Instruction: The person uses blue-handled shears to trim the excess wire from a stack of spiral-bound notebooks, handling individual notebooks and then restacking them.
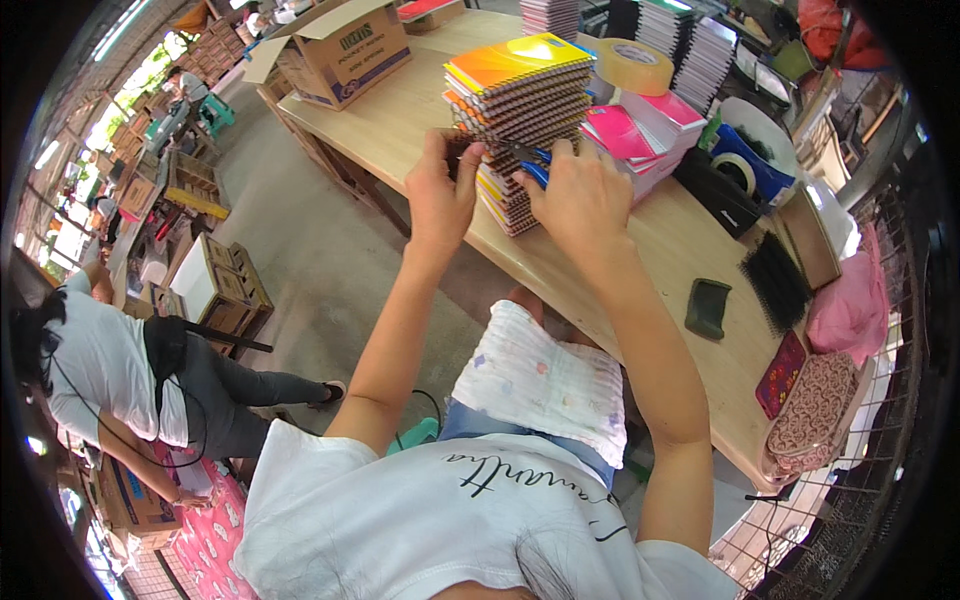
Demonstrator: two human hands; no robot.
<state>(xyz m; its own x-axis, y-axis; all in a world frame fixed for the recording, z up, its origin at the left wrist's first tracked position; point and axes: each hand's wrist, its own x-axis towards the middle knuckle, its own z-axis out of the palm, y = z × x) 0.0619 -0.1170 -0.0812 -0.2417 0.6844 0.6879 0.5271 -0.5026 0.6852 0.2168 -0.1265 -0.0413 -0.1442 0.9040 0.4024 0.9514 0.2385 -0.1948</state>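
Note:
A tall stack of small spiral notebooks (520,75) with orange and yellow covers stands at the table's near edge. In front of its wire spines, my right hand (585,195) is closed round blue-handled pliers (536,168), their dark jaws pointing left toward the stack. My left hand (443,195) is at the stack's left side, thumb and fingers drawn together in a pinch; what lies between them is too small to make out. Pink notebooks (645,135) are piled just right of the stack.
A roll of clear tape (634,66) rests behind the stacks. An open carton (345,55) stands at the far left of the wooden table (640,290). Rightward lie a dark green piece (707,308), a black brush-like bundle (775,280) and pouches (815,405). A co-worker (130,370) bends at left.

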